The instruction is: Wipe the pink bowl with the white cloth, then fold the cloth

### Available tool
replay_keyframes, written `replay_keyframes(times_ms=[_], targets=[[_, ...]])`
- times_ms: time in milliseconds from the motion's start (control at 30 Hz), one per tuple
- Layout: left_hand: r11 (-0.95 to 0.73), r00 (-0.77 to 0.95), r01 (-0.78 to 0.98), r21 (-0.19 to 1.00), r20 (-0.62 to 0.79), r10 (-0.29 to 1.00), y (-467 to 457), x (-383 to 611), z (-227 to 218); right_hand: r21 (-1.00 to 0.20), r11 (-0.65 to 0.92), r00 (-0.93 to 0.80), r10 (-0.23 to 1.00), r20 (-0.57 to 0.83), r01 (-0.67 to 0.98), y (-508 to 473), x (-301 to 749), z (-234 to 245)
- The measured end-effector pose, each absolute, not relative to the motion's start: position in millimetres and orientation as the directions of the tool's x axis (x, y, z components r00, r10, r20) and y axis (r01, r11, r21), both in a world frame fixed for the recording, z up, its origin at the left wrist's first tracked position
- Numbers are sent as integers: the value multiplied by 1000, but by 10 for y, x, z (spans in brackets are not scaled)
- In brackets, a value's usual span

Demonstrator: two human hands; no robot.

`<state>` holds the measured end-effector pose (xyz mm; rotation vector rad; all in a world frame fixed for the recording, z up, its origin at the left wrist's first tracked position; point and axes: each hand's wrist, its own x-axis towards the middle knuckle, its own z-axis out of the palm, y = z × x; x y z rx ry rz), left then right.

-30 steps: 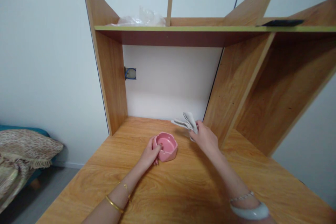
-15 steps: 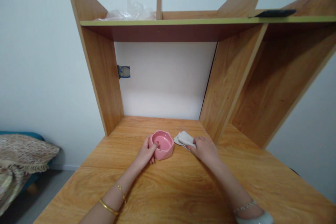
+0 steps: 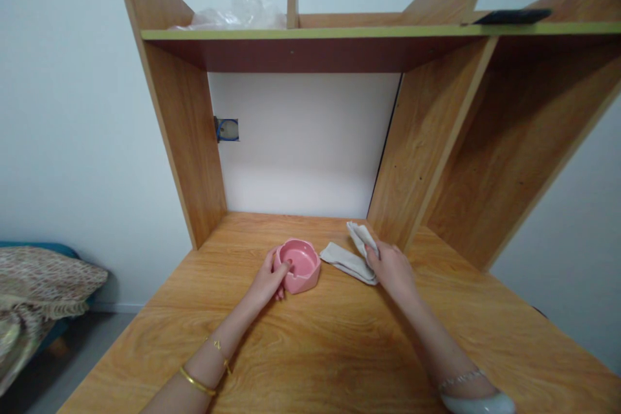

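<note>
A pink faceted ashtray [image 3: 306, 279] with a notched rim sits on the wooden desk. My left hand [image 3: 272, 278] grips its left side, thumb over the rim and fingers round the outer wall. To the right of the ashtray lies a light grey folded cloth [image 3: 347, 260], partly opened out. My right hand [image 3: 392, 268] pinches one layer of this cloth and holds it raised, while the other layer rests flat on the desk. The cloth's left end lies close beside the ashtray.
A wooden desk [image 3: 301, 349] with upright side panels carries an overhead shelf [image 3: 291, 33]. Clear plastic wrap [image 3: 242, 11] and a dark flat item [image 3: 514, 16] lie up there. An open wall socket box [image 3: 227, 130] shows wires. At left is a fringed blanket [image 3: 43, 278] on blue furniture.
My right hand has moved slightly right and lifted one layer of the cloth, spreading it open. My left hand has kept its hold on the ashtray.
</note>
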<state>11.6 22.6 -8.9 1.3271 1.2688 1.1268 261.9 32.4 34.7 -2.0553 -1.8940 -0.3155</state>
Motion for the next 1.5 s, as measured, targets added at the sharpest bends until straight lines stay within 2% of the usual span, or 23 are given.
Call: replay_keyframes(times_ms=[100, 200, 267, 333, 400, 467, 567, 633, 733, 1033, 1200, 1267, 1367, 1500], targets=[[-37, 35, 127, 991, 33, 999, 216, 122, -95, -122, -76, 134, 796, 591, 990, 288, 2720, 476], [-61, 22, 114, 992, 59, 998, 209, 134, -110, -175, -32, 162, 563, 810, 984, 237, 2861, 636], [-81, 13, 115, 990, 80, 997, 209, 143, -119, -200, 33, 166, 436, 885, 979, 207, 2930, 727], [-134, -4, 120, 984, 135, 991, 216, 147, -126, -194, 118, 136, 382, 914, 974, 187, 2932, 776], [-219, -27, 120, 968, 224, 974, 227, 146, -131, -154, 207, 57, 411, 910, 966, 175, 2849, 770], [-288, -28, 111, 951, 293, 956, 236, 141, -136, -87, 279, -65, 496, 866, 956, 168, 2697, 716], [-303, -1, 86, 949, 304, 953, 230, 130, -134, -1, 352, -236, 629, 740, 936, 153, 2427, 598], [-295, 1, 86, 952, 296, 955, 215, 128, -119, 1, 427, -321, 678, 661, 904, 134, 2270, 526], [-302, -15, 111, 947, 305, 952, 189, 134, -74, -61, 517, -399, 725, 561, 854, 90, 2101, 450], [-399, -16, 349, 848, 432, 902, 104, 159, 23, -431, 535, -260, 795, 547, 727, 100, 1916, 224], [-406, 32, 456, 792, 441, 897, 31, 185, 71, -615, 413, 23, 819, 574, 672, 250, 1881, -28], [-411, 51, 466, 784, 440, 897, 10, 190, 92, -683, 346, 90, 851, 517, 643, 288, 1873, -78], [-427, 94, 476, 769, 438, 894, -22, 192, 136, -755, 250, 92, 921, 378, 606, 300, 1857, -92], [-437, 162, 485, 757, 413, 896, -71, 193, 220, -764, 177, 40, 966, 257, 621, 270, 1834, -58]])
